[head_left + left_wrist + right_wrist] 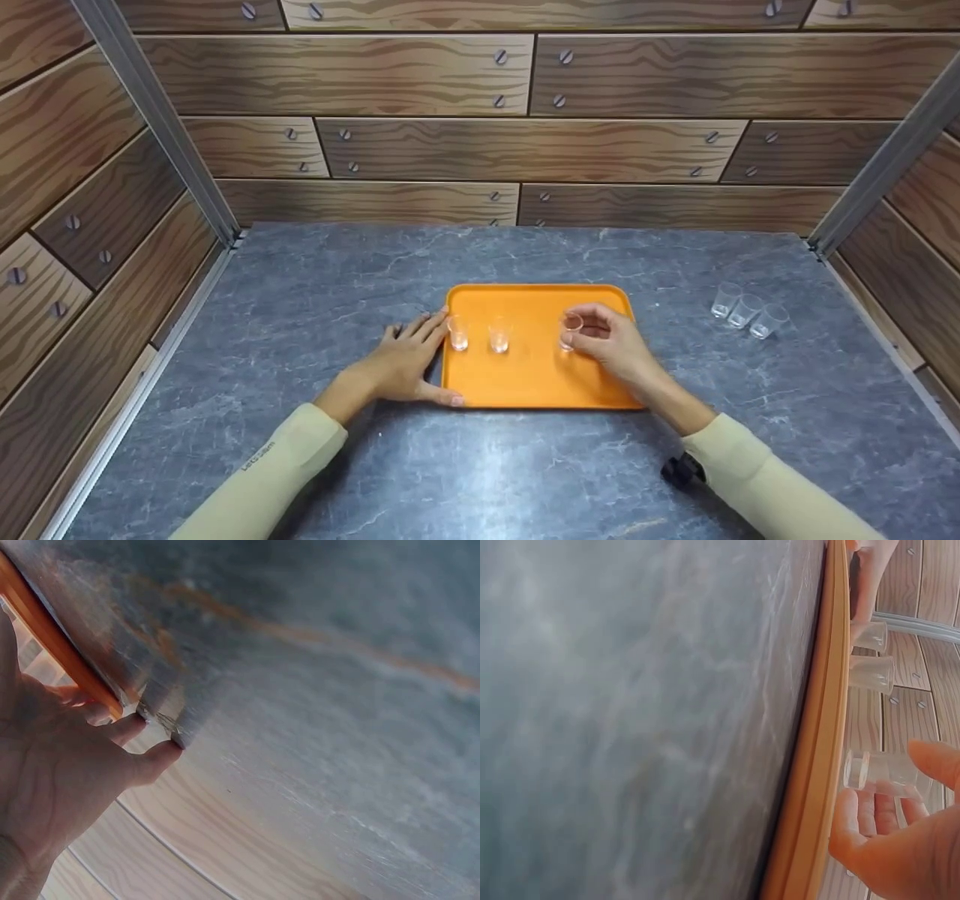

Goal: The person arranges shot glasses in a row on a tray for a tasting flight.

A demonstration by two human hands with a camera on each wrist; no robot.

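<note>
An orange tray [525,382] lies on the grey marbled table. Near its left side stand two small clear shot glasses, the left glass [459,339] close to the rim and the other glass [499,339] a little to its right. Over the tray's right half, my right hand [616,351] pinches a third shot glass [881,771] between thumb and fingers; the glass is upright, at or just above the tray surface. My left hand [405,365] rests against the tray's left edge, fingers spread and the thumb at the front left corner.
Several more clear things are not seen on the tray; three shot glasses [744,310] stand in a slanting row on the table to the right. Wood-patterned walls [420,150] with metal corner posts [169,120] enclose the back and sides.
</note>
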